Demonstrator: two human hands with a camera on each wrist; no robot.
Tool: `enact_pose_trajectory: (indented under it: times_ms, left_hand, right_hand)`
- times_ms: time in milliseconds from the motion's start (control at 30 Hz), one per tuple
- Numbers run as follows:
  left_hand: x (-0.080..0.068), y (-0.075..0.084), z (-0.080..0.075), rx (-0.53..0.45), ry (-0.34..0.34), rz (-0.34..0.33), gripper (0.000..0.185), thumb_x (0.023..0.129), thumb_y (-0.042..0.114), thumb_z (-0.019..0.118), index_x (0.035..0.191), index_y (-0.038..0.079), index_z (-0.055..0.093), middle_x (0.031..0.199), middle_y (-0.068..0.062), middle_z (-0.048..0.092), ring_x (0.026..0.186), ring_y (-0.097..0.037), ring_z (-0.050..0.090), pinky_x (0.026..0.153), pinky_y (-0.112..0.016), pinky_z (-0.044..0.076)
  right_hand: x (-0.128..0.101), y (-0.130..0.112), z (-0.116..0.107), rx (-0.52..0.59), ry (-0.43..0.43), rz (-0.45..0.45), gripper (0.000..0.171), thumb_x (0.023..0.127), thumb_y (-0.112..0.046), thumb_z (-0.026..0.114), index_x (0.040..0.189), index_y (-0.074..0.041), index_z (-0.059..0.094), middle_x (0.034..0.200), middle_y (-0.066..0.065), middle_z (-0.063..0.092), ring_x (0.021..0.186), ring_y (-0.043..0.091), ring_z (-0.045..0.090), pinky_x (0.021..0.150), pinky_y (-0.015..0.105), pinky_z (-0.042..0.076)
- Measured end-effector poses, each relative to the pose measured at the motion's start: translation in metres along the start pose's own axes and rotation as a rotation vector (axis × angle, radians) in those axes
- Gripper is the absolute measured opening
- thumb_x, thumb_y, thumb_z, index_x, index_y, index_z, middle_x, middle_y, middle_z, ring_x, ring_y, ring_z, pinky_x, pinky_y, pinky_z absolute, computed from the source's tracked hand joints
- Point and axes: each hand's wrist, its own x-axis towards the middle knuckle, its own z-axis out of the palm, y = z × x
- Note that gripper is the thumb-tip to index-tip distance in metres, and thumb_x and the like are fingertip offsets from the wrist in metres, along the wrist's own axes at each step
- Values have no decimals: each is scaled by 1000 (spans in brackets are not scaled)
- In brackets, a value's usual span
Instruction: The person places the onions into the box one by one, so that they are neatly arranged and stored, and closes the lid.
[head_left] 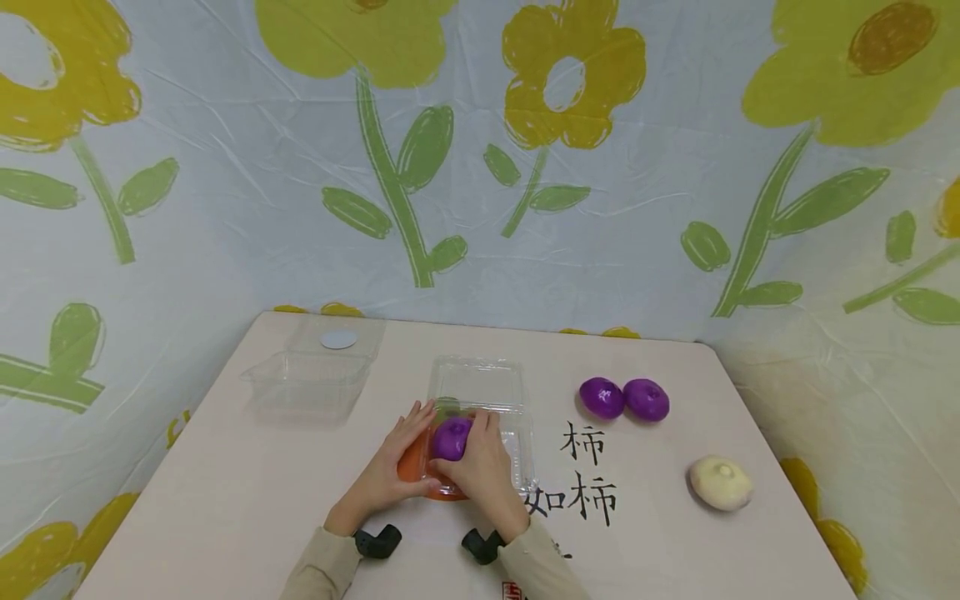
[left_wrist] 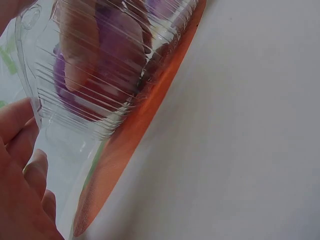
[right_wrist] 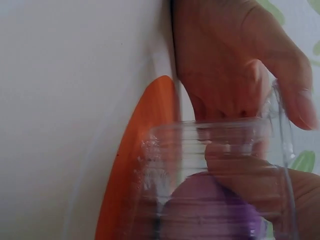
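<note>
A clear plastic box (head_left: 491,433) sits near the middle of the desk (head_left: 225,492), on top of an orange plate (head_left: 414,473). The box's long side runs away from the person, and its open lid (head_left: 476,382) points to the far wall. A round purple fruit (head_left: 452,438) is in the near left part of the box, right between the two hands. The left hand (head_left: 390,467) curls its grip around the left wall of the box, thumb at the rim. The right hand (head_left: 480,467) has its grip on the purple fruit, fingers curled over it from the right. To the right lie two more purple fruits (head_left: 624,398), touching each other, and a pale white fruit (head_left: 720,482) nearer the desk's right edge. An empty clear box (head_left: 311,379) sits at the far left.
</note>
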Motion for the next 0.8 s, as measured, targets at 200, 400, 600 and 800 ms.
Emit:
enact_pose_trajectory:
  times_ms: [200,400,600,800]
  left_hand:
    - [0,1,0,-15,1,11,94,79,33,83,153,2,34,163,-12,24,149,-43,10,122,-34,-2]
    - [0,0,0,-8,8,15,93,78,31,83,152,1,36,162,-12,25,149,-42,13,122,-36,-1]
    - [0,-1,0,-9,10,23,92,78,30,83,151,1,36,162,-13,26,148,-44,13,122,-37,-1]
    - [0,-3,1,-11,7,22,92,78,31,82,152,1,35,162,-11,25,148,-44,12,122,-45,0]
  right_hand:
    - [-3,4,-9,62,-60,-6,95,67,-36,92,137,-2,38,127,18,45,112,37,57,88,54,55]
    - [-6,5,-22,84,-84,-52,81,70,-15,88,135,2,42,126,21,46,112,40,57,89,59,53]
    - [-7,4,-22,104,-104,-57,70,72,-12,86,130,-2,47,124,19,48,112,39,57,90,58,53]
    - [-6,4,-19,100,-89,-59,72,71,-14,88,130,-2,48,124,19,47,111,39,57,90,59,53]
